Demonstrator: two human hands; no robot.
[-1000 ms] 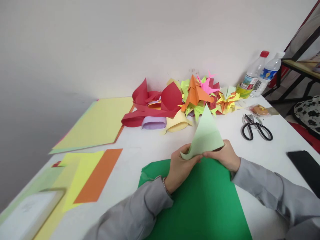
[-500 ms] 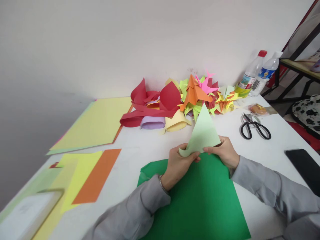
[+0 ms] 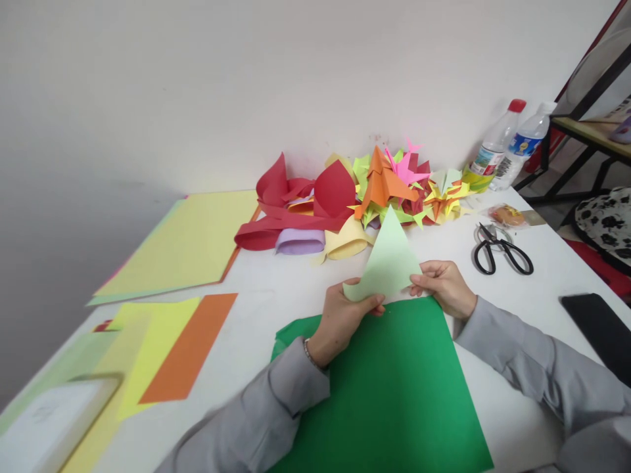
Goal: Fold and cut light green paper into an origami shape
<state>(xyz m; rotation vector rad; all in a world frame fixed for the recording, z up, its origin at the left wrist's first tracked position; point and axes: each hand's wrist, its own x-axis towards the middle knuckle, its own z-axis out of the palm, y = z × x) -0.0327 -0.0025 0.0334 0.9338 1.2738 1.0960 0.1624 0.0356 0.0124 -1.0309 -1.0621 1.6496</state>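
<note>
Paper triangle [image 3: 388, 263], pale green, held up off the bench [image 3: 276, 289], tip pointing up, just above the far edge of the dark green sheet [image 3: 394, 394]. Left hand [image 3: 340, 318] pinches its lower left corner, which curls a bit; right hand [image 3: 444, 286] pinches the lower right corner. Both hands closed on the paper, grey sleeves over the green sheet lying flat on the bench. Behind the triangle, by the wall: pile of folded paper figures [image 3: 389, 187], with red curled strips [image 3: 296, 203] to its left. Black scissors [image 3: 500, 249] right of the hands, apart from them. Two water bottles [image 3: 497, 144] at the far right corner. Dark phone [image 3: 596, 325] near the right edge. Yellow sheet stack [image 3: 192, 240] and orange sheet [image 3: 192, 348] on the left side.
</note>
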